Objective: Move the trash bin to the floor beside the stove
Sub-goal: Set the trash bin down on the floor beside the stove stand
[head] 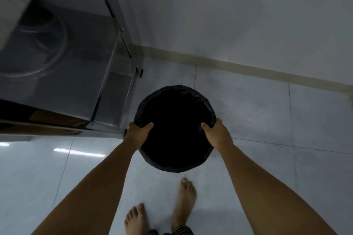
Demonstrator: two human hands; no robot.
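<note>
At the upper left of the frame stands a steel-framed bench carrying the stove, whose round burner ring shows blurred through its dark top; one thin leg of the frame comes down near the middle of the frame. Just to the right of that leg, at the centre, is the trash bin, round, lined with a black bag and too dark inside to tell if it holds anything. The left hand clasps its left rim with the thumb hooked inside, and the right hand clasps the right rim the same way, so both hands are closed on the bin. Whether its base already touches the floor cannot be told from above. To do this step well, the person should probably lower it level with both hands together, keep it just clear of the frame leg and of the wall at the upper right, and mind the bare feet at the bottom centre before letting go. No brand, label or writing can be read anywhere.
</note>
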